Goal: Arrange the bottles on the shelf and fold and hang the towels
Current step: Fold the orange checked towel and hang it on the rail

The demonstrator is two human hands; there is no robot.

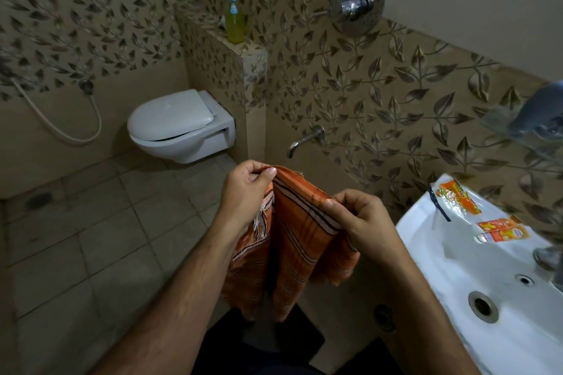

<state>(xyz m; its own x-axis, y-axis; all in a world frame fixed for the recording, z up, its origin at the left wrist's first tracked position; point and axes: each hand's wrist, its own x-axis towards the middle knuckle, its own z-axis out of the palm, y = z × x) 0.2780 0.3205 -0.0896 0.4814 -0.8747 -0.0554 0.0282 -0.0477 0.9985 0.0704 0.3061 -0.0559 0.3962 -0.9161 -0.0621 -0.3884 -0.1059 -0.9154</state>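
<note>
Just left of the white sink [451, 256], an orange towel [292, 240] with thin dark and white stripes is held up in the air by both hands. Its upper edge is pinched between the curled fingers and thumb of the left hand [246, 192] at the far end and those of the right hand [362, 222] at the end nearer the sink. The cloth is doubled into loose hanging folds below the hands, and a pale fringe is seen dangling under the left hand.

On the sink's rim two orange packets are laid: a larger pouch [457, 201] at the far corner and a smaller sachet [499, 231] just beside it. A drain [483, 306] is seen in the basin. Beyond the sink, a wall tap [304, 138] is mounted on leaf-patterned tiles, with a shower mixer [356, 3] higher up. Farther left of the sink, a wall-hung toilet [179, 125] with its lid closed is fixed, and a green pump bottle [234, 23] is stood on the ledge above it.
</note>
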